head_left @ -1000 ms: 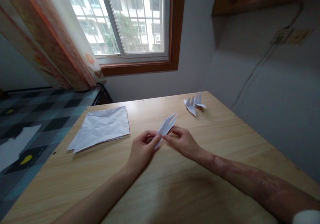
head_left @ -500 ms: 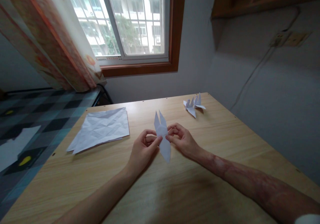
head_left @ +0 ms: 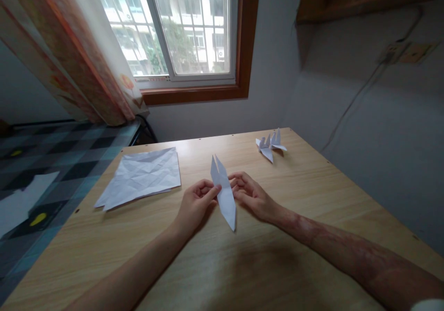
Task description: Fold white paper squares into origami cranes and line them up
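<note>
A white folded paper [head_left: 225,200], long and narrow with two points at its far end and one at the near end, is held tilted above the table. My left hand [head_left: 197,204] is closed on its left edge, thumb on the front face and fingers bent below. At its right edge is my right hand [head_left: 251,195], with curled fingers and thumb against the paper; their tips are partly hidden behind it.
Two folded paper cranes [head_left: 268,147] stand at the table's back right. A stack of creased white paper sheets [head_left: 145,174] lies at the left on the wooden table [head_left: 194,265]. Beyond the left edge, more white paper [head_left: 27,200] rests on a checked cloth [head_left: 76,167].
The folded paper has turned, its near point swinging slightly right and its far points left. My right thumb has come off the front face. The view has shifted slightly.
</note>
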`<state>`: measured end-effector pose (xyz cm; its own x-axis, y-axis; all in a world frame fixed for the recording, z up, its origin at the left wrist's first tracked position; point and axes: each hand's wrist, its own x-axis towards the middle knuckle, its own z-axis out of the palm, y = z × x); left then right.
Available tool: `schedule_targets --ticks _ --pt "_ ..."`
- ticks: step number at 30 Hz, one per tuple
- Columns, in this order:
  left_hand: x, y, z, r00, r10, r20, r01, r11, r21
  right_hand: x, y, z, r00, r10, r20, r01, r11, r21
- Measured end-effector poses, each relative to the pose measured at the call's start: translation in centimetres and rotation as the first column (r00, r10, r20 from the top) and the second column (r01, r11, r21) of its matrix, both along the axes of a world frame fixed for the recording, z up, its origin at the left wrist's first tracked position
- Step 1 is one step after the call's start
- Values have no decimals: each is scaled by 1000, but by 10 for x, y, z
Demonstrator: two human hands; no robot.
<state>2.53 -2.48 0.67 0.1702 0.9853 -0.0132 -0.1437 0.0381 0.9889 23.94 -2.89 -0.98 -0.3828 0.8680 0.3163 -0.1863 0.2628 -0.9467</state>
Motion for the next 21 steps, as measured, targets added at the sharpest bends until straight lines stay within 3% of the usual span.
schedule_targets --ticks 5,13,18,21 --pt "1 -1 4 1000 2 16 -2 1000 17 -1 -2 1 995 -45 87 34 992 125" --pt "2 0 2 997 -66 -46 68 996 59 0 1 -11 982 -151 112 125 970 208" --pt "0 1 -2 994 -64 -91 72 993 89 2 -1 0 970 -175 167 112 937 331" --pt "-1 1 -2 993 -81 -88 90 990 105 3 -1 6 971 -151 187 85 944 320"
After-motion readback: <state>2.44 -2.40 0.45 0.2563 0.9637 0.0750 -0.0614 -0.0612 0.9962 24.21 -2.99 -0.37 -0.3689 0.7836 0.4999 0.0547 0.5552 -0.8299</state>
